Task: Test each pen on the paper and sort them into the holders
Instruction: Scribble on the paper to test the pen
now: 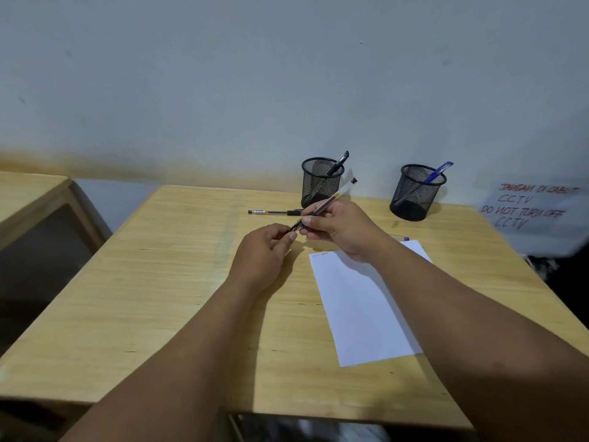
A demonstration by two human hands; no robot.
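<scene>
My right hand (334, 228) grips the clear barrel of a black gel pen (331, 196) that slants up toward the back right. My left hand (267, 250) pinches the pen's lower end, where the cap sits. A white sheet of paper (366, 307) with small scribbles at its top left lies under my right forearm. Another black pen (274, 212) lies flat on the table behind my hands. The left mesh holder (320, 183) has a black pen in it. The right mesh holder (416, 193) has a blue pen in it. A blue-tipped pen (404, 238) peeks out behind my right wrist.
The wooden table (159, 298) backs onto a grey wall. A handwritten CCTV notice (532, 208) hangs at the right. A second wooden table (28, 193) stands to the left, across a gap.
</scene>
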